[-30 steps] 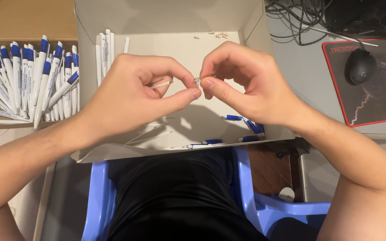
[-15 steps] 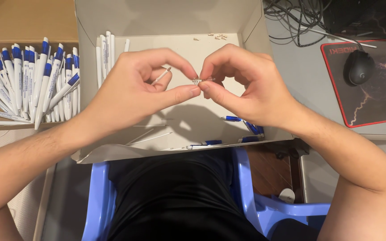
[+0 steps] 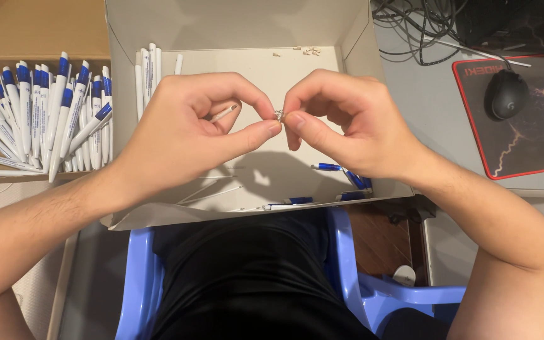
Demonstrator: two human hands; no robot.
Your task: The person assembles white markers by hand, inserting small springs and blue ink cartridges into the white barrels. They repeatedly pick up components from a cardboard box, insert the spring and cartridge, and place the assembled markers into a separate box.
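My left hand (image 3: 190,129) and my right hand (image 3: 347,123) meet fingertip to fingertip over an open white cardboard box (image 3: 237,28). Between the tips sits a tiny metal spring (image 3: 279,114), pinched by my right thumb and forefinger. My left hand grips a thin white pen refill (image 3: 223,114), whose end pokes out through the loop of its fingers. On the box floor lie several white pen barrels (image 3: 148,72) at the back left and blue pen parts (image 3: 328,167) at the front right.
A brown box (image 3: 39,28) at the left holds several white-and-blue pens (image 3: 51,110). A black mouse (image 3: 506,94) rests on a red-edged mouse pad (image 3: 536,135) at the right, cables behind it. A blue plastic chair (image 3: 354,277) is below.
The refill's end has slid a little further out through my left fingers, and my fingertips have drawn closer around the spring. Both hands stay over the box.
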